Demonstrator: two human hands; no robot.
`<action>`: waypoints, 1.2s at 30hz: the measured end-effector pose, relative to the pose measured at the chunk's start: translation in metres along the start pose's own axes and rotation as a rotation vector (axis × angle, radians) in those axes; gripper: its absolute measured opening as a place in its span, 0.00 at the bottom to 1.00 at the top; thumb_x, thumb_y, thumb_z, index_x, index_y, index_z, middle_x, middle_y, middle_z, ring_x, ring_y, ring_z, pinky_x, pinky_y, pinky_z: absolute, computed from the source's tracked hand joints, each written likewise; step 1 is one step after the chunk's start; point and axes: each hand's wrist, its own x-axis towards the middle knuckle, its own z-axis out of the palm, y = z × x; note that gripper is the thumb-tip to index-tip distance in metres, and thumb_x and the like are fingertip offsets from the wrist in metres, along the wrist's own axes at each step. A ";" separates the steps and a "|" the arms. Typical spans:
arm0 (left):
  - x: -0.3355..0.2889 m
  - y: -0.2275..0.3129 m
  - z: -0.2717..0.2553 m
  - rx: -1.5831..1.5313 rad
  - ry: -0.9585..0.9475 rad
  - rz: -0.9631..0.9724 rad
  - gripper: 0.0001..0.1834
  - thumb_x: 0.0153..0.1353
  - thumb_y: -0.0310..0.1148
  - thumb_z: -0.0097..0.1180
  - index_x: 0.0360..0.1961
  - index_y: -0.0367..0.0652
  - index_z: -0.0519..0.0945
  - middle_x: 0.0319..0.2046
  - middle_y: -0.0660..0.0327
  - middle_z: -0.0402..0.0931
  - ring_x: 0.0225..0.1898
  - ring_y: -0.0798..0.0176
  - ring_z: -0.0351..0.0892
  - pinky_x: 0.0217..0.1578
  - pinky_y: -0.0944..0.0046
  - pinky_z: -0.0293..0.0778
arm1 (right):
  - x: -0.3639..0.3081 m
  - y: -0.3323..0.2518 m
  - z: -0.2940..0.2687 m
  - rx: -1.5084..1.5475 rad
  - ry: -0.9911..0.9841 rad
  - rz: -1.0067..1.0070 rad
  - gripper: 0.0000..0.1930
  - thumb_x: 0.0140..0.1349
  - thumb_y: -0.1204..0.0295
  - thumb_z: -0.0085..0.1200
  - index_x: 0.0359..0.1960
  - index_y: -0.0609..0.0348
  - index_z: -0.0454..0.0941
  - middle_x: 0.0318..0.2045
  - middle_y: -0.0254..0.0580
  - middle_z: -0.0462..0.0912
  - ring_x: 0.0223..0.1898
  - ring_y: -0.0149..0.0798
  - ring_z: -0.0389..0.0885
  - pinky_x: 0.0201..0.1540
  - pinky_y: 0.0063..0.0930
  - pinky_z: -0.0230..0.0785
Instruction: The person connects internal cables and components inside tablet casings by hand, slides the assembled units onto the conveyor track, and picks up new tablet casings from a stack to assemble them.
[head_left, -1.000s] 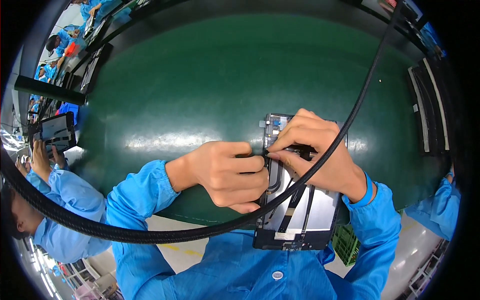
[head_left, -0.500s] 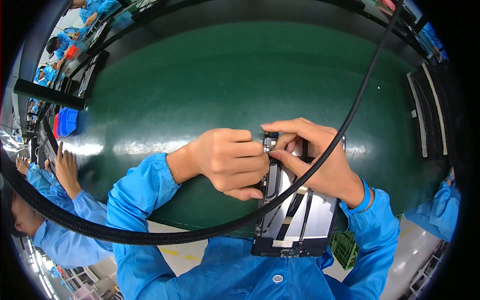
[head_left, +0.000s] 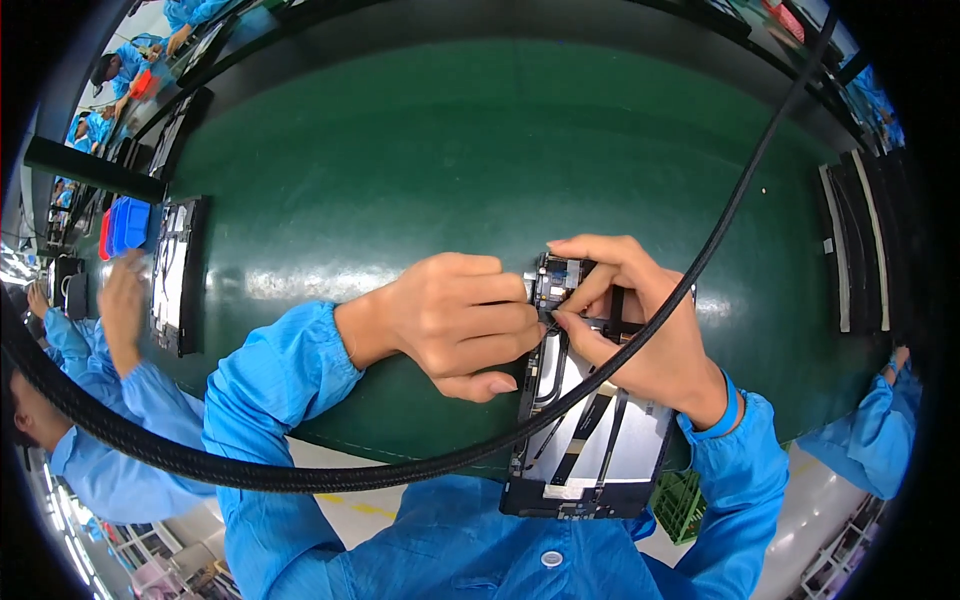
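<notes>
An opened tablet (head_left: 628,435) with a silver battery area, black flat cables and a circuit board along its left and upper side lies tilted at the table's near edge, against my front. My right hand (head_left: 650,320) reaches over its upper part, the forefinger at the top edge and the thumb pressed toward a bent finger on the board. My left hand (head_left: 450,325) is curled closed at the tablet's left edge, its fingertips turned to the board beside my right thumb. Whatever those fingertips hold is hidden.
A thick black braided cable (head_left: 400,474) loops across the view, in front of the tablet. Another opened tablet (head_left: 176,275) lies left on the green table (head_left: 420,160), near blue bins (head_left: 128,225) and a co-worker's blurred hand (head_left: 122,305). Dark padded panels (head_left: 862,240) stand right.
The second opened tablet now lies at the table's left, and the co-worker's hand has moved up. My right thumb and fingers have shifted slightly on the board. My left hand stays almost in place.
</notes>
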 end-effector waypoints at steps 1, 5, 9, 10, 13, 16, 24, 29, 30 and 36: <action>-0.001 0.000 0.000 0.005 0.010 -0.001 0.23 0.73 0.43 0.51 0.41 0.35 0.92 0.33 0.57 0.85 0.30 0.57 0.82 0.26 0.60 0.72 | 0.001 0.000 0.000 -0.024 0.000 -0.014 0.31 0.61 0.87 0.67 0.67 0.56 0.82 0.29 0.38 0.86 0.32 0.34 0.85 0.37 0.30 0.75; 0.001 -0.001 0.003 0.013 0.020 -0.019 0.20 0.72 0.41 0.54 0.41 0.35 0.92 0.33 0.57 0.85 0.30 0.58 0.82 0.25 0.60 0.72 | 0.000 -0.001 -0.001 -0.026 -0.011 0.004 0.31 0.61 0.87 0.67 0.67 0.56 0.81 0.29 0.37 0.86 0.31 0.34 0.85 0.37 0.31 0.75; 0.005 -0.001 0.004 0.002 0.079 -0.034 0.14 0.66 0.40 0.66 0.36 0.38 0.89 0.30 0.61 0.80 0.31 0.59 0.79 0.27 0.59 0.70 | 0.002 0.001 -0.001 -0.064 -0.006 -0.039 0.30 0.61 0.87 0.67 0.67 0.57 0.82 0.29 0.38 0.87 0.31 0.34 0.85 0.37 0.30 0.75; 0.005 -0.002 0.003 0.005 0.042 -0.024 0.15 0.66 0.40 0.63 0.39 0.37 0.91 0.32 0.59 0.83 0.30 0.59 0.80 0.26 0.60 0.71 | 0.002 0.000 0.000 -0.065 -0.005 -0.024 0.30 0.61 0.87 0.67 0.66 0.57 0.82 0.30 0.38 0.87 0.31 0.35 0.86 0.37 0.31 0.76; 0.004 -0.002 0.000 0.022 0.007 -0.006 0.18 0.66 0.39 0.61 0.41 0.35 0.93 0.33 0.57 0.86 0.30 0.59 0.82 0.25 0.61 0.72 | 0.003 0.002 -0.001 -0.090 0.004 -0.049 0.29 0.61 0.87 0.67 0.66 0.58 0.82 0.30 0.40 0.87 0.31 0.37 0.86 0.38 0.33 0.77; 0.005 0.002 -0.002 0.084 -0.011 0.021 0.17 0.66 0.42 0.65 0.39 0.36 0.91 0.32 0.59 0.83 0.30 0.60 0.80 0.26 0.61 0.72 | 0.003 0.000 0.000 -0.104 0.000 -0.057 0.28 0.61 0.86 0.67 0.65 0.58 0.82 0.31 0.41 0.88 0.32 0.40 0.88 0.40 0.36 0.79; 0.003 -0.003 0.006 -0.066 0.073 -0.072 0.15 0.62 0.42 0.67 0.38 0.39 0.89 0.34 0.61 0.83 0.33 0.56 0.81 0.29 0.57 0.75 | 0.003 -0.002 0.000 -0.259 -0.011 -0.145 0.27 0.62 0.82 0.68 0.65 0.56 0.83 0.35 0.43 0.89 0.38 0.43 0.88 0.46 0.38 0.80; 0.003 0.001 0.005 -0.180 0.133 -0.235 0.14 0.60 0.39 0.63 0.37 0.40 0.91 0.31 0.59 0.85 0.32 0.52 0.81 0.30 0.53 0.78 | 0.001 0.002 -0.002 -0.108 0.172 -0.166 0.30 0.61 0.82 0.70 0.68 0.57 0.81 0.50 0.44 0.86 0.37 0.35 0.86 0.47 0.34 0.81; 0.004 0.001 0.005 -0.182 0.138 -0.218 0.14 0.60 0.39 0.63 0.37 0.40 0.91 0.31 0.59 0.85 0.32 0.52 0.81 0.30 0.53 0.78 | 0.000 0.006 -0.004 -0.002 0.263 -0.165 0.31 0.61 0.82 0.70 0.68 0.57 0.81 0.50 0.42 0.86 0.38 0.33 0.85 0.47 0.32 0.81; 0.032 0.070 0.025 -0.389 -0.021 0.030 0.17 0.68 0.42 0.63 0.47 0.39 0.85 0.48 0.51 0.85 0.48 0.47 0.86 0.49 0.45 0.82 | -0.022 0.019 -0.050 -0.183 0.625 -0.270 0.25 0.67 0.86 0.61 0.66 0.61 0.79 0.54 0.41 0.83 0.39 0.27 0.81 0.49 0.28 0.75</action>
